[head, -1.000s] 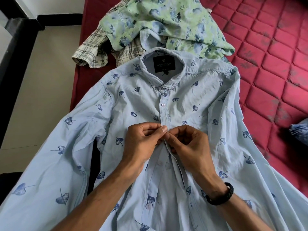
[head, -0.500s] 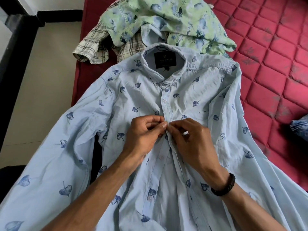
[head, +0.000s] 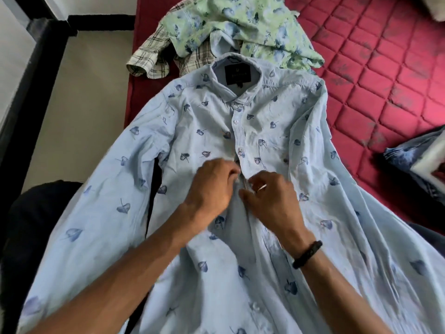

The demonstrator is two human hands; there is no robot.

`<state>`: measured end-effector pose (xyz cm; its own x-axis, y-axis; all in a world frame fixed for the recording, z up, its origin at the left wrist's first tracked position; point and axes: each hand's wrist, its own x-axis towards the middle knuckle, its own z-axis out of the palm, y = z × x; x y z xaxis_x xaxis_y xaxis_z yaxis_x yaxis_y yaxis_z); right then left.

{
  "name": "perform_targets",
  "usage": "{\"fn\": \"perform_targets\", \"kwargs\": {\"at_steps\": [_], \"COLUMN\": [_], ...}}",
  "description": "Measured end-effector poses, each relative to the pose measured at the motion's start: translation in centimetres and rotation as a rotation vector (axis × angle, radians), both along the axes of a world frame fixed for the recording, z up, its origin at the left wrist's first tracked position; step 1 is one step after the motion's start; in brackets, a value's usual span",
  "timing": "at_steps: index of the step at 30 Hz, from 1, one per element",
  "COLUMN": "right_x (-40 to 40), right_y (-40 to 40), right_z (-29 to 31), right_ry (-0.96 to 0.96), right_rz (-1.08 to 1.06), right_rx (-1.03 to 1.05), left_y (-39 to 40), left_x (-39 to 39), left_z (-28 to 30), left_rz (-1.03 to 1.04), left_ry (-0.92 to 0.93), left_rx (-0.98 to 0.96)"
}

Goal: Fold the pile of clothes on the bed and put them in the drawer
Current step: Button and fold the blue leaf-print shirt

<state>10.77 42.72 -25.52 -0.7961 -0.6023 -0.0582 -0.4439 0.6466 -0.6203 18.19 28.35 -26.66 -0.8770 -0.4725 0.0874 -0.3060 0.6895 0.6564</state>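
Two hands [head: 243,186] pinching one blue shirt [head: 289,131], two shirts [head: 216,27] behind

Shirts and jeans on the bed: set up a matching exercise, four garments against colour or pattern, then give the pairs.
Things:
1. shirt under the hands
2. shirt on top of the pile
3. shirt under the pile
4. jeans

Looks:
A. cream plaid
B. washed blue denim
C. light blue, leaf print
D. green, blue flowers

Pairs: 1-C, 2-D, 3-A, 4-B
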Motion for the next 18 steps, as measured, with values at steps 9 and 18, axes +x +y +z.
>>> {"fn": "perform_targets", "kwargs": {"at_steps": [9, 18], "right_x": [0.0, 0.8], "right_y": [1.0, 0.5], "right_z": [-0.9, -2.1], "right_ry": [-0.126, 0.202], "right_rz": [-0.194, 0.076], "right_rx": [-0.1, 0.075], "left_y": [1.9, 4.0], "left_x": [1.1, 0.0], "left_z": [1.0, 0.4], "left_rz": [0.116, 0.543], "left_ry": [-0.236, -0.045], "left_rx": [-0.051, 0.421]}}
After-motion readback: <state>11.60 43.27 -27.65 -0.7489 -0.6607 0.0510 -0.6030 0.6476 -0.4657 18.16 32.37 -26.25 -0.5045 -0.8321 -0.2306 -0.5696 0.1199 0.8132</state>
